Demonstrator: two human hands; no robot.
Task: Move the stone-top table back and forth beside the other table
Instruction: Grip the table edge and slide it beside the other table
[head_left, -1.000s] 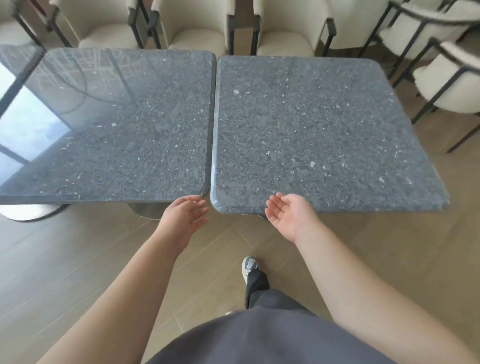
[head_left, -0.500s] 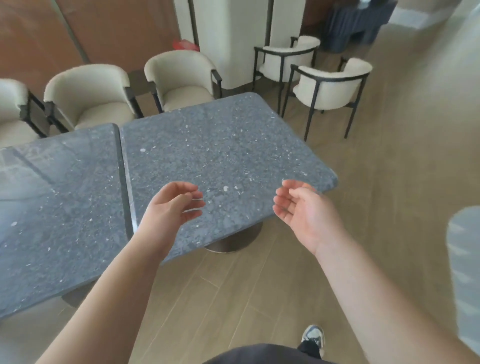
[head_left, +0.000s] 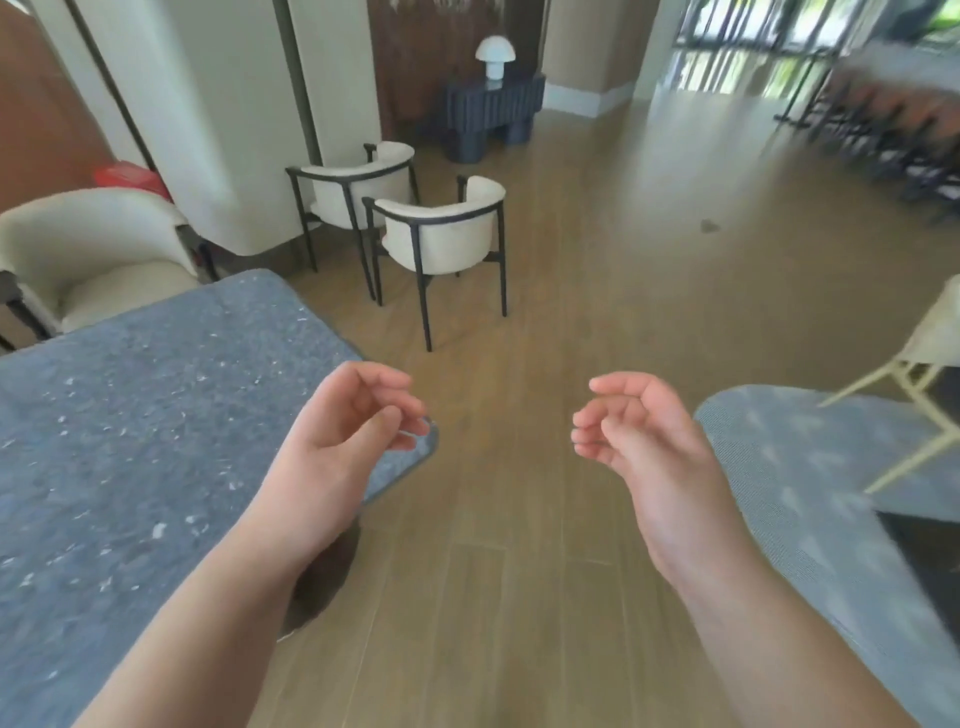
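Note:
The grey speckled stone-top table (head_left: 135, 415) fills the left of the head view, with its rounded near-right corner under my left hand (head_left: 348, 441). That hand hovers above the corner, fingers loosely curled and apart, holding nothing. My right hand (head_left: 639, 447) floats over the wooden floor to the right of the table, fingers also curled, empty and touching nothing. The table's round metal base (head_left: 322, 582) shows beneath my left forearm. The other table lies out of view to the left.
Two cream armchairs with black frames (head_left: 441, 234) stand past the table's far corner; another cream chair (head_left: 98, 260) sits at its far edge. A blurred grey surface (head_left: 810, 483) and pale chair legs lie at the right. Wooden floor runs between them toward a dark console with a lamp (head_left: 493, 109).
The view has swung right, away from the seam between the two tables. Both hands have lifted off the table's front edge and now hover near its right corner.

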